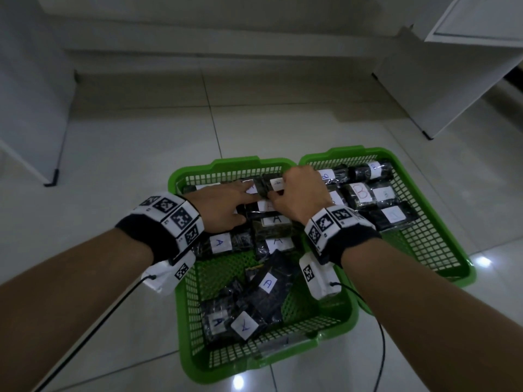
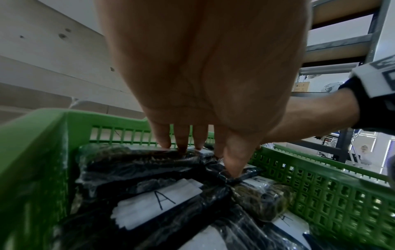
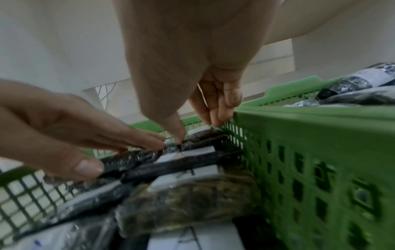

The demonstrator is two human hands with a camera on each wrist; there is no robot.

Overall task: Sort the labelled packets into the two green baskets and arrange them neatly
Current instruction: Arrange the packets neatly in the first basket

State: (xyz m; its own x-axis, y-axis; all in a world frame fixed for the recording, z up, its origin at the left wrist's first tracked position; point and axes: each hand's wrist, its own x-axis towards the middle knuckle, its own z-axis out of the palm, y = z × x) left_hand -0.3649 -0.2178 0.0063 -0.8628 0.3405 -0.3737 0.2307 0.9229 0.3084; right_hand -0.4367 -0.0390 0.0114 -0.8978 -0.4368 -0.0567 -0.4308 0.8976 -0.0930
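Two green baskets stand side by side on the floor. The left basket (image 1: 184, 312) holds dark packets labelled A, the right basket (image 1: 441, 250) packets labelled B (image 1: 360, 193). Both hands are at the far end of the left basket. My left hand (image 1: 246, 203) lies with straight fingers (image 2: 181, 145) pressing on the far row of A packets (image 2: 138, 162). My right hand (image 1: 283, 188) pinches the far right A packet (image 1: 266, 185), thumb (image 3: 179, 135) on top and fingers (image 3: 215, 115) curled behind it by the basket wall. Several A packets (image 1: 266, 284) lie loose and crooked at the near end.
The baskets sit on a glossy tiled floor (image 1: 127, 154). A white cabinet (image 1: 452, 80) stands at the back right, another white unit with a black foot (image 1: 53, 176) at the left. Thin black cables (image 1: 382, 335) hang from both wrist cameras.
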